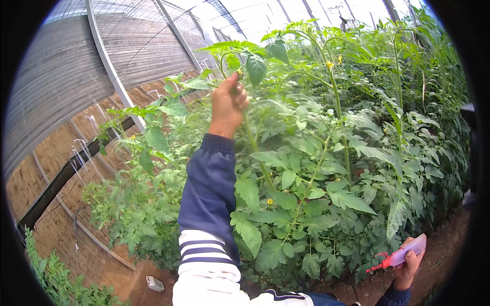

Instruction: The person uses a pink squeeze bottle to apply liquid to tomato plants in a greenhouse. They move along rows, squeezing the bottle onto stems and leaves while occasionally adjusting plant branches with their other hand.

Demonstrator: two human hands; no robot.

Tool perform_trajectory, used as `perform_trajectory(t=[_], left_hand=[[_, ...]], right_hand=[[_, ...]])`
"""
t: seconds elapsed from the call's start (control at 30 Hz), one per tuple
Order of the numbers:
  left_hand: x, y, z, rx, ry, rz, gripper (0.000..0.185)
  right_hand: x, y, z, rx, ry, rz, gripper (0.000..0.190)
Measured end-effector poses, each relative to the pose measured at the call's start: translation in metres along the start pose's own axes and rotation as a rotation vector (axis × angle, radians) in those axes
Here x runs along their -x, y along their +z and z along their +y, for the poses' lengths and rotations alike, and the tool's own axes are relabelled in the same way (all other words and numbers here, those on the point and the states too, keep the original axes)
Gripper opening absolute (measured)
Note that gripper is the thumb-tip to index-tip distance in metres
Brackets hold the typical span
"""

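My left hand [229, 103] reaches up and is closed around the upper stem of a tomato plant [250, 134], close to a small yellow flower [239, 71] above its fingertips. Low at the right, my right hand [409, 264] grips a translucent plastic squeeze bottle [411, 250] with a red nozzle that points down to the left. The bottle is apart from the leaves around the held stem. More yellow tomato flowers [330, 64] show on a tall stem right of my left hand, and another flower [270, 201] sits lower among the leaves.
Dense tomato plants [383, 153] fill the middle and right. At the left stand an earthen wall [95, 214], a slanted metal greenhouse post [111, 69] and a dark pipe [61, 183]. A small whitish container [155, 284] lies on the soil. Bare soil [451, 237] runs along the lower right.
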State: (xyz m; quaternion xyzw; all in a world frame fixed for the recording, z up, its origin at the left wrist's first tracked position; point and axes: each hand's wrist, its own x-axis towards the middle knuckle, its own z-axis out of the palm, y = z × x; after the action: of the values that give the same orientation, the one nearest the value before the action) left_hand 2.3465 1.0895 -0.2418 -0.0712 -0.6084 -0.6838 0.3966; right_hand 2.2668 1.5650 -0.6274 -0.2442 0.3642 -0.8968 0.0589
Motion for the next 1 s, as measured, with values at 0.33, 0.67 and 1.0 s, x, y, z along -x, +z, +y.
perform_trajectory(t=[0.33,0.67,1.0], left_hand=[[-0.002,-0.003,-0.012,0.02,0.058,0.044,0.013],[-0.006,0.002,-0.018,0.031,0.09,0.075,0.011],[-0.007,0.004,-0.02,-0.017,0.111,0.151,0.012]], right_hand=[[-0.006,0.005,-0.006,0.022,-0.042,-0.01,0.048],[-0.008,0.018,-0.022,0.078,-0.075,-0.014,0.047],[-0.008,0.03,-0.028,0.057,-0.118,0.01,0.047]])
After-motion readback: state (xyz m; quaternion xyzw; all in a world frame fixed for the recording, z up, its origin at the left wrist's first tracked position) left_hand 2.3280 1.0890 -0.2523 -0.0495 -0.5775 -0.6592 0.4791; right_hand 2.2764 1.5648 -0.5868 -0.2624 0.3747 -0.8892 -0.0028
